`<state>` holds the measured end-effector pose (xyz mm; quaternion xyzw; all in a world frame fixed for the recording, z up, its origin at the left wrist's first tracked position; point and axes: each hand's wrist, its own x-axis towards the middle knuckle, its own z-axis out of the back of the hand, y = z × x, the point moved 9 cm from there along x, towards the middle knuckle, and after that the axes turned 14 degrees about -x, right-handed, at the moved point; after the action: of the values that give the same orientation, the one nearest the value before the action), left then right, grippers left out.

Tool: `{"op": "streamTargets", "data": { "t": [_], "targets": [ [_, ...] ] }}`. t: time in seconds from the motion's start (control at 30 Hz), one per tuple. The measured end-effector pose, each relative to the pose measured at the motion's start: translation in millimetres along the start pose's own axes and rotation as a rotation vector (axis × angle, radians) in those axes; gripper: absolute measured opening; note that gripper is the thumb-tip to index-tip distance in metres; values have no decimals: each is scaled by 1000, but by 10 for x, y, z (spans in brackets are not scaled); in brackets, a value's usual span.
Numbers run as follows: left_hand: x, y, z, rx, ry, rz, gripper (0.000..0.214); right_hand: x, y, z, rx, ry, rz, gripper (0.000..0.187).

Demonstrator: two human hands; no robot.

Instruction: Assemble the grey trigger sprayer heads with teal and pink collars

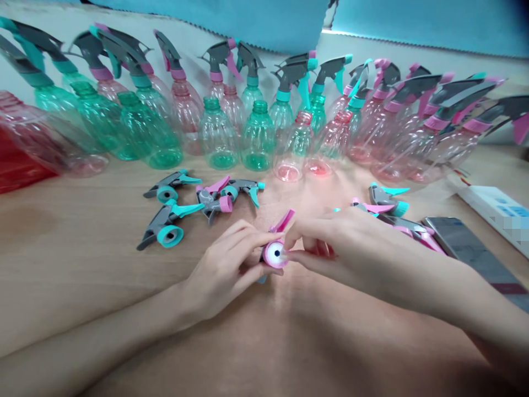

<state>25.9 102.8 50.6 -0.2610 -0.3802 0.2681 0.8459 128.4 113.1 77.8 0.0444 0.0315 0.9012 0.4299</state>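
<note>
Between my hands is a grey and pink trigger spray head [271,255], its pink collar turned toward me. Inside the collar a white disc with a dark centre hole shows. My left hand [219,267] is closed around the collar from the left, thumb below and fingers above. From the right, the bent fingers of my right hand [347,242] pinch at the collar's rim; the fingertips partly cover it. The pink trigger [284,220] points up and away from me. Much of the grey body is hidden behind the collar and fingers.
Loose spray heads [169,236] with turquoise or pink parts lie left and right of my hands. Behind stand green bottles [258,138] and pink bottles [294,149], several capped with sprayers. A phone [467,248] and a white box [496,207] lie right; red plastic [20,160] is left.
</note>
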Motion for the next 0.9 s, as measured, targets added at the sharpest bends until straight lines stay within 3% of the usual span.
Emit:
{"op": "streamTargets", "data": {
  "t": [0.27,0.5,0.9],
  "targets": [
    [-10,-2,-23,17,22,-19,27,0,-11,-30,24,-2,-11,9],
    [-8,-10,-4,35,8,-26,26,-79,98,-18,-98,-53,-5,12],
    [1,0,-28,77,34,-27,29,-116,87,-95,-109,-29,-176,13]
  ]
}}
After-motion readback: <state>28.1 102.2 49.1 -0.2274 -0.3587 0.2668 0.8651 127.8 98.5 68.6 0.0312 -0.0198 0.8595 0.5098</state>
